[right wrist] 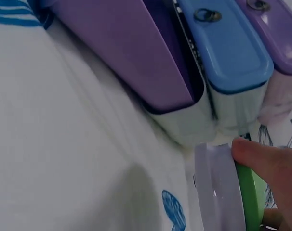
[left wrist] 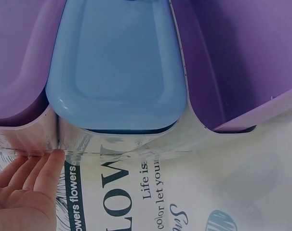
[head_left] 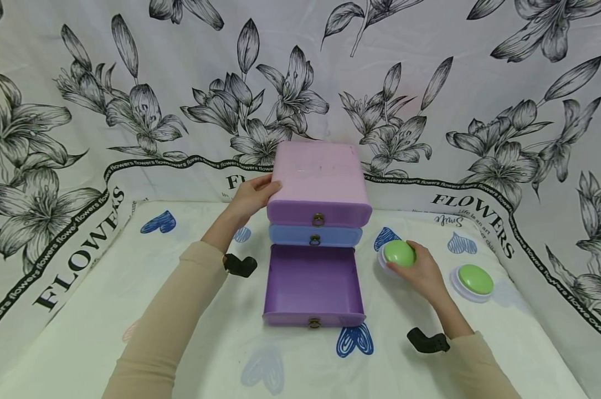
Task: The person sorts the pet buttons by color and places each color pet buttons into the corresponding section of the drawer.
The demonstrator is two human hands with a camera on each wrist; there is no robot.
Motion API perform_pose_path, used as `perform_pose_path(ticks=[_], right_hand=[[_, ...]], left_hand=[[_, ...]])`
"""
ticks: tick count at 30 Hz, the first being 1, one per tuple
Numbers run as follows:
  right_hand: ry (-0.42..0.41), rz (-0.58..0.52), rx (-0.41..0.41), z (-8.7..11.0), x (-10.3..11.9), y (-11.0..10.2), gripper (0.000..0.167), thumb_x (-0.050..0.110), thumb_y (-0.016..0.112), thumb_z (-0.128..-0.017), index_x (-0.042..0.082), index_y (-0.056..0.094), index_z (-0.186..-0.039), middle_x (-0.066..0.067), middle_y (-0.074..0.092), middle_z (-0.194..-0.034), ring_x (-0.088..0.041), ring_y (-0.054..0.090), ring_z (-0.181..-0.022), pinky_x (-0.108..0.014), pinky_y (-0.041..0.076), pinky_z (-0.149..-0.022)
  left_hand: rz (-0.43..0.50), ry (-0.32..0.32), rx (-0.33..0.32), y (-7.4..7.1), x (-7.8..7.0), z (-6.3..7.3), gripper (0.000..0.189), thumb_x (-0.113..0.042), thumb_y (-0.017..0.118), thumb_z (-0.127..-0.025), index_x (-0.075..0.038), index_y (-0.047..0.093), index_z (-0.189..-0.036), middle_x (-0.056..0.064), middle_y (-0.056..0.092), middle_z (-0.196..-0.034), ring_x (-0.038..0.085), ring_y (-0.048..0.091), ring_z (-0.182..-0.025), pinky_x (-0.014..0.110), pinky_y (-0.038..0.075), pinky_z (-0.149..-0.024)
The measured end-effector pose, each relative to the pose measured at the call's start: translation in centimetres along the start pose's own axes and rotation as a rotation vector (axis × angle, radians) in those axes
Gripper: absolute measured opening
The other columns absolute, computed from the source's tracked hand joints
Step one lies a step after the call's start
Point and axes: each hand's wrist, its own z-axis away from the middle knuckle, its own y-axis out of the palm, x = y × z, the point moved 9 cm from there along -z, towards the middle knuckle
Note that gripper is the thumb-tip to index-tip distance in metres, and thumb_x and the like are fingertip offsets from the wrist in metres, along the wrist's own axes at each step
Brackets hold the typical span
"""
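A small chest of drawers [head_left: 318,169] with a pink top stands at the middle. Its bottom purple drawer [head_left: 310,282] is pulled out, and nothing lies in it. Above that, the blue drawer [left wrist: 119,62] and the top purple drawer [head_left: 300,213] are closed. My left hand [head_left: 254,195] rests on the chest's left side, its fingers [left wrist: 48,175] straight against the wall. To the right of the chest, my right hand [head_left: 422,271] grips a round push button [head_left: 399,253] with a green dome and white base. In the right wrist view this button [right wrist: 220,187] is tilted on edge.
A second green-and-white push button [head_left: 474,279] lies on the cloth to the right of my right hand. White cloth [head_left: 200,343] with blue hearts covers the table. Behind the chest hangs a flower-printed curtain [head_left: 210,50].
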Motion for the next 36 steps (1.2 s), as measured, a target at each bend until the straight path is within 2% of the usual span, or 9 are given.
perform_pose_path(ticks=[15,22,36], right_hand=[[-0.246,0.031,0.051,2.0,7.8,1.4,0.078,0.031,0.077,-0.073,-0.005,0.04,-0.132,-0.024,0.05,-0.124,-0.036,0.053,-0.106,-0.049,0.05,-0.082],[-0.286,0.026,0.121,2.8,10.3,2.9,0.079,0.032,0.079,-0.071,0.0,0.042,-0.132,-0.016,0.052,-0.122,-0.028,0.055,-0.103,-0.043,0.052,-0.08],[-0.405,0.067,0.244,3.3,14.3,6.9,0.078,0.031,0.082,-0.067,0.002,0.044,-0.129,-0.011,0.053,-0.121,-0.021,0.055,-0.098,-0.037,0.051,-0.081]], left_hand=[[-0.016,0.0,-0.009,0.0,-0.1,0.1,0.064,-0.038,0.059,-0.089,-0.015,0.035,-0.143,0.007,0.048,-0.136,0.021,0.053,-0.115,0.034,0.044,-0.098],[-0.015,-0.005,-0.021,-0.2,0.0,0.1,0.063,-0.038,0.059,-0.089,-0.015,0.036,-0.142,0.007,0.049,-0.135,0.02,0.055,-0.113,0.035,0.045,-0.096],[-0.011,-0.002,-0.02,-0.1,0.0,0.3,0.064,-0.039,0.059,-0.089,-0.015,0.035,-0.143,0.007,0.048,-0.136,0.021,0.054,-0.114,0.034,0.044,-0.098]])
